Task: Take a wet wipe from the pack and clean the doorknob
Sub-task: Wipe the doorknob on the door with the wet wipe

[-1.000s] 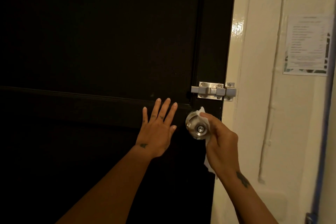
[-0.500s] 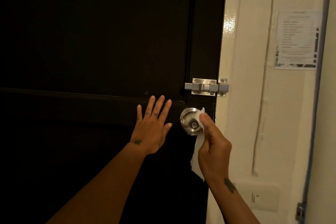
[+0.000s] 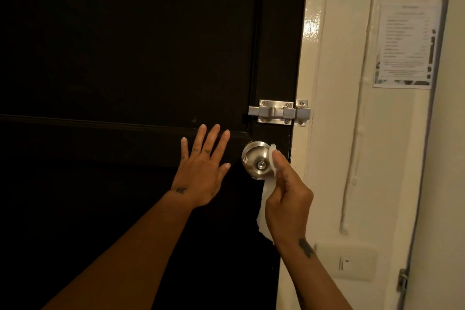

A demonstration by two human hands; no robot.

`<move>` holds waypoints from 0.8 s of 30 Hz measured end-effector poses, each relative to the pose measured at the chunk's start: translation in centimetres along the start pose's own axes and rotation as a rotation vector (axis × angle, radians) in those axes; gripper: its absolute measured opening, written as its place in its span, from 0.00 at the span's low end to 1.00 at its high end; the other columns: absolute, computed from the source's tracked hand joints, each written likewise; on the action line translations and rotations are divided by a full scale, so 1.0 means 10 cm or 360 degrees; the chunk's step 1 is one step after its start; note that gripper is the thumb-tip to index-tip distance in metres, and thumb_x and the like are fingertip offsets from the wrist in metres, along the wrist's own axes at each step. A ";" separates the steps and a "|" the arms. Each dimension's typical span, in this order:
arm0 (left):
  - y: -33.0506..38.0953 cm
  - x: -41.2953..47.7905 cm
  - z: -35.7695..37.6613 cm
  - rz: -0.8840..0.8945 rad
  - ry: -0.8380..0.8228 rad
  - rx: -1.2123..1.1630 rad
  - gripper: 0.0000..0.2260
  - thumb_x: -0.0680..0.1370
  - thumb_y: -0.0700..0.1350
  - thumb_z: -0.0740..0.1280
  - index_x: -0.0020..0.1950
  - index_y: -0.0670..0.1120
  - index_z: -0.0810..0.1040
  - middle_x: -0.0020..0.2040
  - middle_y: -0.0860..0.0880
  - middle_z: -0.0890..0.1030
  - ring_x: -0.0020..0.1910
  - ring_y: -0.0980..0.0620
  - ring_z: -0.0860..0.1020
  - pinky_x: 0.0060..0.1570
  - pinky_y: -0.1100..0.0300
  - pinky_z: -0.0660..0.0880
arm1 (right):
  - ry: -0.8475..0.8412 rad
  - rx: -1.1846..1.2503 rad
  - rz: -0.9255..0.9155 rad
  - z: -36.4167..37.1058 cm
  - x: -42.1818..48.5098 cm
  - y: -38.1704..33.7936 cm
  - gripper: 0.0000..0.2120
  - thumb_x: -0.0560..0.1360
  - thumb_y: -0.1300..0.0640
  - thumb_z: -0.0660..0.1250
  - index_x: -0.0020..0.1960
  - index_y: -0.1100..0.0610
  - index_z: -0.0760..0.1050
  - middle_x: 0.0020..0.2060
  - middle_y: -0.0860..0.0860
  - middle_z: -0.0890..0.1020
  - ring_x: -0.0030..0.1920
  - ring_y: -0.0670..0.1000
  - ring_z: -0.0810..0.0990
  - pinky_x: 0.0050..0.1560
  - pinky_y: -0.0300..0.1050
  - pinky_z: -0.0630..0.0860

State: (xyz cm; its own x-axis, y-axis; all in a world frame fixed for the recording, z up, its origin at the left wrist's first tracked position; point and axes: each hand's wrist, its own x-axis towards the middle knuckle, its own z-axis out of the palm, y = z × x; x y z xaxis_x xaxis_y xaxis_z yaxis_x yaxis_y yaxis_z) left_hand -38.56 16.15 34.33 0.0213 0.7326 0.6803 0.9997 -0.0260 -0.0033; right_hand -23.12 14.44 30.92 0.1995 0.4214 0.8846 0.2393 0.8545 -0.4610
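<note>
Dark door (image 3: pixel 125 45), shut. Left hand (image 3: pixel 201 171): flat on door, fingers spread wide. Right hand (image 3: pixel 286 199): pinching white wet wipe (image 3: pixel 264 204) against right side of steel doorknob (image 3: pixel 256 160), below sliding bolt latch (image 3: pixel 279 112).

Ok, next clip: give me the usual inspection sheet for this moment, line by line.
Surface: dark door, shut against a cream frame.
Job's things: steel doorknob; white wet wipe pressed on its right side, tail hanging down. Pack not in view.
Clutter: nothing seen.
Grippers: left hand flat on the door, fingers spread, beside the knob; right hand pinching the wipe.
Cables: painted conduit running down the wall.
Surroundings: slide bolt above the knob; printed notice, text unreadable; wall switch plate.
</note>
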 end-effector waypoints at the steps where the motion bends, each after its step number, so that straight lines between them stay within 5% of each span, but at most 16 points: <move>1: 0.00 0.00 0.00 0.0001 0.0002 0.0002 0.29 0.81 0.54 0.50 0.66 0.56 0.28 0.76 0.52 0.34 0.68 0.52 0.27 0.68 0.45 0.31 | 0.0009 -0.0011 0.0004 0.01 -0.01 0.00 0.16 0.75 0.66 0.58 0.62 0.64 0.71 0.59 0.55 0.76 0.62 0.52 0.72 0.59 0.21 0.61; 5: 0.00 0.00 0.00 -0.0002 0.0006 0.0005 0.29 0.81 0.55 0.50 0.66 0.56 0.28 0.76 0.51 0.34 0.68 0.51 0.26 0.66 0.46 0.30 | -0.0047 0.0026 0.0009 -0.03 -0.16 -0.01 0.17 0.77 0.60 0.58 0.64 0.61 0.68 0.63 0.51 0.70 0.64 0.49 0.68 0.59 0.21 0.60; 7: 0.00 0.00 0.00 0.0003 0.0009 0.0004 0.29 0.81 0.55 0.50 0.66 0.56 0.28 0.76 0.51 0.34 0.68 0.51 0.26 0.66 0.46 0.30 | -0.0156 -0.0026 -0.0054 -0.07 -0.10 -0.02 0.20 0.74 0.65 0.56 0.65 0.57 0.68 0.63 0.48 0.69 0.63 0.46 0.68 0.60 0.22 0.60; 16: 0.00 0.00 0.00 0.0006 -0.0012 -0.0006 0.29 0.81 0.55 0.50 0.66 0.56 0.27 0.76 0.52 0.33 0.67 0.51 0.26 0.65 0.46 0.30 | -0.0190 -0.0303 -0.0198 -0.07 0.08 -0.02 0.23 0.67 0.67 0.69 0.61 0.65 0.72 0.59 0.61 0.76 0.61 0.54 0.72 0.60 0.20 0.57; 20: -0.01 0.00 -0.01 0.0024 -0.0012 -0.0017 0.29 0.81 0.54 0.50 0.66 0.56 0.28 0.77 0.52 0.34 0.68 0.53 0.27 0.68 0.45 0.31 | -0.0298 -0.0424 -0.0208 -0.03 0.22 -0.09 0.23 0.67 0.71 0.70 0.61 0.62 0.73 0.59 0.61 0.77 0.60 0.58 0.75 0.63 0.38 0.66; 24: -0.02 0.00 -0.04 0.0037 -0.0029 -0.0025 0.28 0.81 0.54 0.50 0.66 0.56 0.28 0.77 0.52 0.34 0.72 0.50 0.29 0.69 0.44 0.33 | -0.0441 -0.0595 -0.0248 -0.02 0.24 -0.12 0.26 0.65 0.72 0.70 0.62 0.61 0.73 0.62 0.61 0.74 0.64 0.61 0.70 0.63 0.48 0.59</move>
State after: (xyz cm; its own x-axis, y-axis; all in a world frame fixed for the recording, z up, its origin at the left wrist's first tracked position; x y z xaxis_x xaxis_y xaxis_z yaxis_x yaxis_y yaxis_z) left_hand -38.72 15.91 34.57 0.0447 0.7440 0.6667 0.9985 -0.0535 -0.0073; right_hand -22.73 14.38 33.52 -0.1139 0.4058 0.9068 0.5813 0.7674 -0.2704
